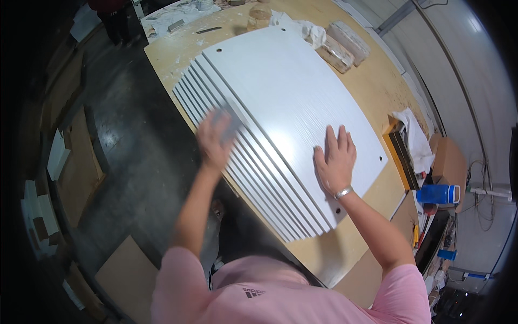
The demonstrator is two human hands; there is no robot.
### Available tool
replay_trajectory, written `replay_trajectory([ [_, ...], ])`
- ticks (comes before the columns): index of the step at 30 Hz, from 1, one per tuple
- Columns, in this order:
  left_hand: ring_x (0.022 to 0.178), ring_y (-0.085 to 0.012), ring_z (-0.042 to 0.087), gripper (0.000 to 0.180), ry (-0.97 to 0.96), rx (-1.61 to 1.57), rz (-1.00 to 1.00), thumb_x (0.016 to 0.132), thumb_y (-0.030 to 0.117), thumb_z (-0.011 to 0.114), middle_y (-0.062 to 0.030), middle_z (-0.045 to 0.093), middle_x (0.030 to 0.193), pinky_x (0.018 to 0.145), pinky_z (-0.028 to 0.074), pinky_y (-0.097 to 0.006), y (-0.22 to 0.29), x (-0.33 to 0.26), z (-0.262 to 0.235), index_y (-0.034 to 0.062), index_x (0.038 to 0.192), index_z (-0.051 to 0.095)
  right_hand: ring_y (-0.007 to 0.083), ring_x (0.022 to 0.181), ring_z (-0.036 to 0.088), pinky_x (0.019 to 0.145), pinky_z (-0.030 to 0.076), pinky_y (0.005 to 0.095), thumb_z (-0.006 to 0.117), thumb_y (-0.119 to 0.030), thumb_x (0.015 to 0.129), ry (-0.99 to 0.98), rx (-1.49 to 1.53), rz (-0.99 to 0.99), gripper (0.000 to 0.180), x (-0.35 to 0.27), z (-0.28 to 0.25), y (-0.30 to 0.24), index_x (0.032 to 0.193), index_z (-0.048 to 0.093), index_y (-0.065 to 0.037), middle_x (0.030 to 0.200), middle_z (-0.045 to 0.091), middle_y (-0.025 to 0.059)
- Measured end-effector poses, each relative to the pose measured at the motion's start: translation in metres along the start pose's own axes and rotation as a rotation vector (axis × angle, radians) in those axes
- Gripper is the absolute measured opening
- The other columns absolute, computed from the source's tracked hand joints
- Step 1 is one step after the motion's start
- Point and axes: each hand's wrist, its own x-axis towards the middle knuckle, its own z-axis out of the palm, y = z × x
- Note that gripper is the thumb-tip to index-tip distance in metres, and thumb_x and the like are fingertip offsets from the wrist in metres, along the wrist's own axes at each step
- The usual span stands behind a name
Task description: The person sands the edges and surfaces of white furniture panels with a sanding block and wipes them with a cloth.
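Observation:
A broad white panel (280,97) with small dark holes near its corners lies on top of a staggered stack of white panels (264,189), whose edges show as parallel strips on the left. My left hand (216,140), smeared by motion, is closed on a grey sanding pad (231,120) over these stepped edges. Its exact contact with them is blurred. My right hand (337,162) rests flat on the top panel toward its right side, fingers spread, holding nothing. A metal watch or bracelet circles that wrist.
The stack sits on a wooden worktable (345,248). Wrapped blocks (335,54) and a white cloth (302,29) lie beyond it. At right are a white rag (418,140) and a blue bottle (437,194). Cardboard (129,281) lies on the dark floor; another person (113,21) stands far left.

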Motion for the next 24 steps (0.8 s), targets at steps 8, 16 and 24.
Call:
replay_trajectory([
  [8, 0.119, -0.0356, 0.056, 0.041, -0.082, 0.363, -0.372, 0.093, 0.026, 0.064, -0.0164, 0.061, 0.131, 0.101, 0.042, -0.042, -0.211, 0.16, -0.017, 0.0072, 0.13, 0.062, 0.0451, 0.142, 0.026, 0.116, 0.02, 0.0547, 0.062, -0.027, 0.084, -0.018, 0.015, -0.009, 0.068, 0.005, -0.001, -0.008, 0.147, 0.043, -0.008, 0.156, 0.029, 0.0257],
  [16, 0.102, -0.0355, 0.062, 0.034, -0.101, -0.122, -0.464, 0.099, 0.032, 0.053, -0.0191, 0.067, 0.109, 0.089, 0.047, -0.042, -0.179, 0.158, -0.002, 0.0061, 0.115, 0.068, 0.0379, 0.138, 0.034, 0.113, 0.028, 0.0464, 0.062, -0.02, 0.085, 0.072, 0.195, 0.046, 0.059, 0.002, -0.001, -0.007, 0.141, 0.049, -0.005, 0.15, 0.037, 0.0212],
  [24, 0.086, -0.0431, 0.06, 0.037, -0.14, 0.016, -0.441, 0.1, 0.036, 0.05, -0.0197, 0.064, 0.087, 0.073, 0.046, -0.048, -0.144, 0.156, -0.005, 0.0033, 0.089, 0.062, 0.0144, 0.077, 0.051, 0.068, 0.046, 0.0289, 0.053, -0.02, 0.097, 0.259, 0.576, 0.736, 0.02, -0.191, -0.029, 0.008, 0.089, 0.046, -0.004, 0.085, 0.049, 0.0054],
])
